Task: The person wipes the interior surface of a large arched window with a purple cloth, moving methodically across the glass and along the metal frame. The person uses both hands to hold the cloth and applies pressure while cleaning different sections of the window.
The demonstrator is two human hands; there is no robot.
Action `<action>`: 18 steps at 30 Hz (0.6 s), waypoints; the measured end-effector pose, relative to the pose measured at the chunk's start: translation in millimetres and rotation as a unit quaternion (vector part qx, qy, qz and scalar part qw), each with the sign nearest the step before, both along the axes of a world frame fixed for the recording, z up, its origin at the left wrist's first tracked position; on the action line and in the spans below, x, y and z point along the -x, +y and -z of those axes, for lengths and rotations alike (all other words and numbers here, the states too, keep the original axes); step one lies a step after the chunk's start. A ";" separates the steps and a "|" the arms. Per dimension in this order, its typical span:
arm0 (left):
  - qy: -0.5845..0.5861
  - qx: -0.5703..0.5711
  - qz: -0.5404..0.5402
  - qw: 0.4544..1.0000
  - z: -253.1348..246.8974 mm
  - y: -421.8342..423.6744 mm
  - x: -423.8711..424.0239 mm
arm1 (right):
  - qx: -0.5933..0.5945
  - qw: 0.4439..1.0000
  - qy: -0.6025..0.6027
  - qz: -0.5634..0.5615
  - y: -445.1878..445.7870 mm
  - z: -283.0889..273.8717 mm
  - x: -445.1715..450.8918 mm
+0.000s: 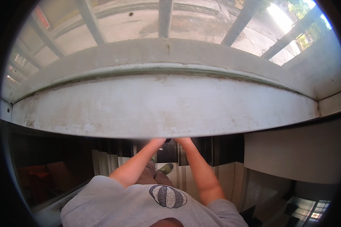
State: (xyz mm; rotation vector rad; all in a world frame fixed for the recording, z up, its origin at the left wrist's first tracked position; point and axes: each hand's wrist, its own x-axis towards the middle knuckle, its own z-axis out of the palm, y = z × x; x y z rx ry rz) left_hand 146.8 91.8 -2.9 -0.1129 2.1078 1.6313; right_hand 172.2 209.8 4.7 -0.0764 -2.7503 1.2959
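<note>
A wide pale ledge (164,105), stained and scuffed, crosses the view in front of me, below a window. Both my forearms reach forward under its near edge. Of my left hand (158,141) and my right hand (183,140) only the wrist ends show; the fingers are hidden beneath the ledge. Something small and dark (168,140) shows between the wrists, too hidden to name. Whether either hand holds anything cannot be seen. Below the arms are my grey shirt (130,201) with a striped oval print, brownish trousers and a green-and-grey shoe (166,168) on a pale surface.
Beyond the ledge, upright metal bars (165,20) stand before a paved ground outside. A pale panel (289,156) is at the right, with a glossy reflecting surface below it. Dark glass (54,159) with reddish shapes lies at the left. Narrow ribbed strips (183,170) run down beneath my arms.
</note>
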 end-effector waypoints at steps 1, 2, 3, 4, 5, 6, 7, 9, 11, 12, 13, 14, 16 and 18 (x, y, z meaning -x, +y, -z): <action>0.080 0.021 0.013 0.996 7.0 -5.8 -2.2 | -0.018 1.000 0.011 -0.023 -1.7 8.7 -4.7; 0.159 0.041 0.025 0.986 21.5 -13.2 -4.4 | -0.032 0.999 0.016 -0.038 -2.3 17.5 -7.6; 0.236 0.063 0.037 0.969 38.6 -21.8 -5.4 | -0.040 0.999 0.015 -0.034 -4.6 33.5 -9.9; 0.312 0.083 0.050 0.945 51.3 -27.9 -4.7 | -0.046 0.999 0.016 -0.024 -7.1 50.0 -13.0; 0.280 0.069 0.048 0.956 59.6 -31.8 -1.8 | -0.049 0.999 0.015 -0.004 -12.1 67.9 -14.9; 0.248 0.055 0.048 0.966 65.4 -33.3 1.8 | -0.047 0.998 0.014 0.030 -17.4 90.2 -11.0; 0.216 0.041 0.049 0.974 68.7 -34.7 3.3 | -0.040 0.997 0.013 0.066 -23.6 113.2 -7.6; 0.155 0.013 0.070 0.985 65.7 -25.9 6.0 | -0.024 0.988 0.023 0.151 -29.1 158.2 5.4; 0.050 0.080 0.038 0.995 45.8 -27.2 13.1 | -0.096 0.994 -0.049 0.020 -17.7 77.2 6.7; 0.064 0.184 0.075 0.978 15.9 -18.2 19.0 | -0.127 0.992 -0.020 0.011 -11.9 69.9 4.2; 0.039 0.137 0.001 0.990 17.5 -11.9 17.4 | -0.160 0.987 0.014 0.002 -10.3 56.4 4.7; 0.019 0.086 -0.078 0.993 19.9 -5.5 15.9 | 0.153 0.977 0.002 0.149 -20.1 52.4 4.9; -0.052 0.166 -0.022 0.985 31.2 -7.1 19.4 | 0.169 0.977 -0.048 0.122 -22.7 28.9 -4.7; 0.001 0.101 -0.086 0.991 47.4 -10.0 11.5 | 0.139 0.980 -0.083 0.116 -25.0 23.3 -19.3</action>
